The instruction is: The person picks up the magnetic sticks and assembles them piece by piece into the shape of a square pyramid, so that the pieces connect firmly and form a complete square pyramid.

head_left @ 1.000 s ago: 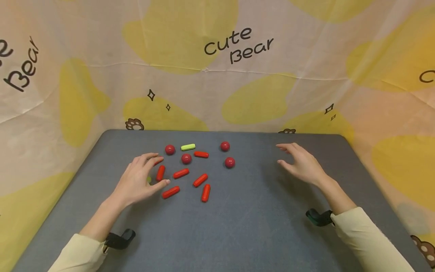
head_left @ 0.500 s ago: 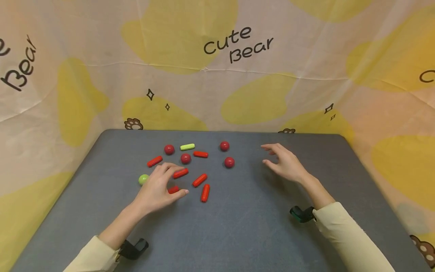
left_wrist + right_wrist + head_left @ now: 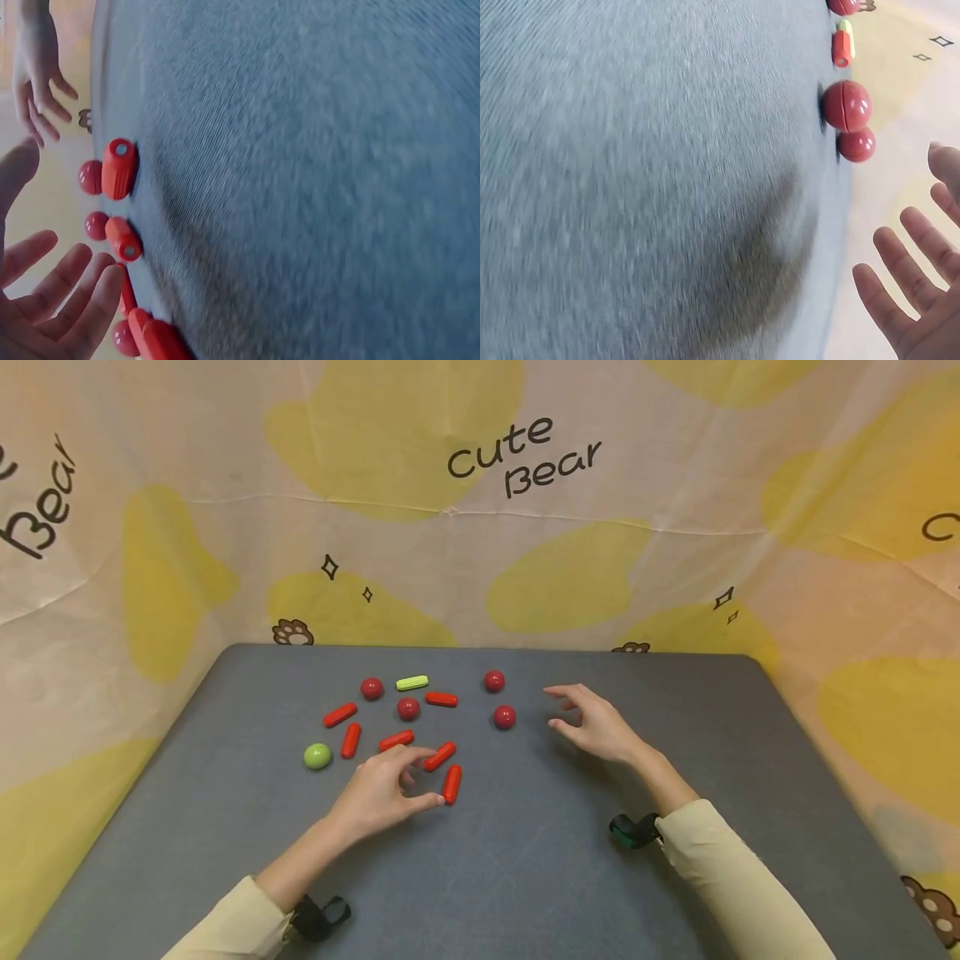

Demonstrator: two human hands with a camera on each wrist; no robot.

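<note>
My left hand point(image 3: 386, 789) hovers over the table with thumb and fingers parted, holding nothing. Nearest to it are a red ribbed stick point(image 3: 452, 784) by the thumb tip and another red stick point(image 3: 439, 756) by the index finger; contact cannot be made out. Part of a further red stick point(image 3: 396, 741) shows just beyond the knuckles. My right hand point(image 3: 600, 725), also holding nothing, floats above the table with spread fingers. To its left sits a shiny red ball point(image 3: 504, 717), and a second red ball point(image 3: 493, 681) lies behind that one.
A green ball point(image 3: 317, 756) and red sticks point(image 3: 351, 740) lie at the left of the grey table point(image 3: 525, 877). Further back are two more red balls point(image 3: 408, 708), a yellow-green stick point(image 3: 412, 682) and a red stick point(image 3: 442, 699). A patterned cloth point(image 3: 555, 568) hangs around the table.
My left hand has moved right across the sticks, uncovering the green ball and sticks behind it. My right hand has moved left toward the red balls. Neither has picked anything up.
</note>
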